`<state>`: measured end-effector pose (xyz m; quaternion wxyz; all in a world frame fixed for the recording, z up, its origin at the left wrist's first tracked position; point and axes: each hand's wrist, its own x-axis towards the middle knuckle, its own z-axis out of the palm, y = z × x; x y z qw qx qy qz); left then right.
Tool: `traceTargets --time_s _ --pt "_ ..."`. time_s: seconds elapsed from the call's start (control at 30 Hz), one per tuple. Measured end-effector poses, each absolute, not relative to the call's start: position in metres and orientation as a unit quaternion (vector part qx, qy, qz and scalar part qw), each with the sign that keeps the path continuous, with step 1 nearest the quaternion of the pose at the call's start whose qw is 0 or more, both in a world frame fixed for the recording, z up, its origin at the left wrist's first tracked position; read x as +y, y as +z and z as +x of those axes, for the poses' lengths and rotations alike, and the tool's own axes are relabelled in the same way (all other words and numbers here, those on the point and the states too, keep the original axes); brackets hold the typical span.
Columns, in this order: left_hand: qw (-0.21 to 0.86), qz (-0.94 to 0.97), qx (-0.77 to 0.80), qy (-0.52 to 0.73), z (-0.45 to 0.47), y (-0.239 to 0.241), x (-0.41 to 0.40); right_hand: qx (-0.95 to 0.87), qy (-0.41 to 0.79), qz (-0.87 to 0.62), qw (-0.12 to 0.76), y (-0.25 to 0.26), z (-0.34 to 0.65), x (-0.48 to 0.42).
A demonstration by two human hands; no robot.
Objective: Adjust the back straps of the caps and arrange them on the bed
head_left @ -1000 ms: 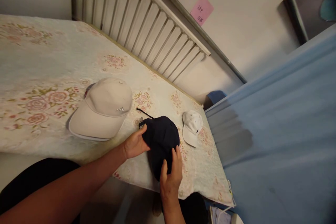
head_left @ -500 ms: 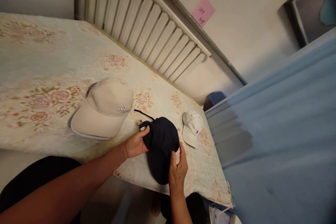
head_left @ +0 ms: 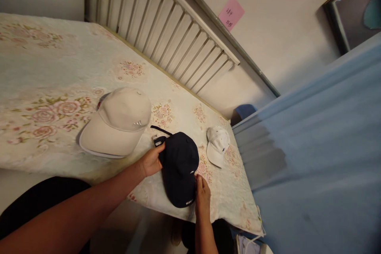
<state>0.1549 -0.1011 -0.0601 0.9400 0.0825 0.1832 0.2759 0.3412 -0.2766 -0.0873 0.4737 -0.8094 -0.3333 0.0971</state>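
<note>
A dark navy cap (head_left: 179,166) lies on the floral cloth (head_left: 59,67) near the table's front edge, brim toward me. My left hand (head_left: 151,161) grips the back of the cap by its strap buckle. My right hand (head_left: 202,195) pinches the right side of the brim with closed fingers. A large beige cap (head_left: 117,123) rests to the left, and a small white cap (head_left: 218,143) sits to the right.
A white slatted rail (head_left: 178,27) runs along the table's far edge against the wall. A pink sticky note (head_left: 231,13) is on the wall. A blue curtain (head_left: 321,158) hangs at the right, close to the table's corner.
The navy cap has shifted slightly left and turned, so its brim lettering shows. My right hand slid from on top of the brim to its right edge.
</note>
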Motion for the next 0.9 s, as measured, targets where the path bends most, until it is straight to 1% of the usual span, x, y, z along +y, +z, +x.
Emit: traceTargets --time_s 0.2,0.33,0.57,0.77,0.83,0.9 --pt "0.948 0.085 0.186 0.246 0.156 -0.059 -0.102 -0.331 0.132 -0.827 0.435 -0.089 0.345 -0.277" --pt "0.951 0.088 0.182 0.232 0.156 -0.061 -0.101 -0.326 0.143 -0.829 0.431 -0.085 0.341 -0.276" --pt "0.967 0.106 0.153 0.171 0.154 -0.065 -0.101 -0.358 0.184 -0.781 0.478 -0.082 0.332 -0.277" --pt "0.976 0.124 0.124 0.132 0.15 -0.063 -0.105 -0.398 0.194 -0.764 0.47 -0.073 0.327 -0.276" --pt "0.974 0.145 0.125 0.119 0.148 -0.062 -0.108 -0.374 0.216 -0.754 0.495 -0.066 0.32 -0.273" --pt "0.972 0.167 0.125 0.111 0.147 -0.06 -0.11 -0.324 0.269 -0.728 0.54 -0.059 0.313 -0.268"
